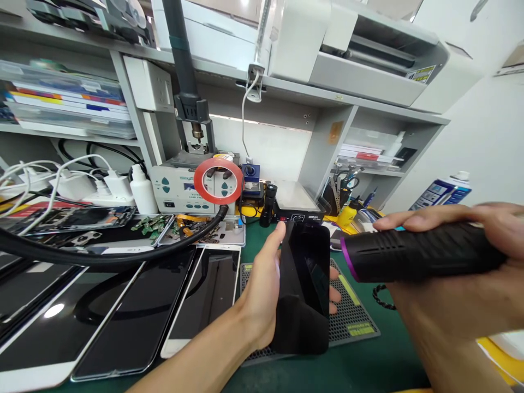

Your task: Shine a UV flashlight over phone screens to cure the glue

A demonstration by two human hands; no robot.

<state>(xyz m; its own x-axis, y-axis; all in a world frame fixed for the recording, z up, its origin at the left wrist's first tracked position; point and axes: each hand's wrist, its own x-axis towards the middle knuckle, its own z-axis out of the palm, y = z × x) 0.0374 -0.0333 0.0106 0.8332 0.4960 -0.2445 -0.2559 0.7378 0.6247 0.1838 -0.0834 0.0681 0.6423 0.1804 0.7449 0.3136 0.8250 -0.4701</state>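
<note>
A black smartphone (305, 295) stands nearly upright in my left hand (262, 289), thumb along its left edge and fingertips showing past its right edge. Its dark, glossy screen faces me. My right hand (483, 240) is wrapped around a black flashlight (413, 251) with a purple ring at its head. The flashlight's head points left toward the phone, with a gap between them. Whether it is lit I cannot tell. Beneath the phone lies a grey perforated mat (352, 311) with yellow-green labels.
Several phones and screens, including a white-framed phone (208, 289), lie at left. A soldering or hot-air station (176, 188) with red tape roll (218, 180) stands behind, its black hose (123, 257) crossing the phones. A spray can (444, 191) stands at right, below a shelf (347, 103).
</note>
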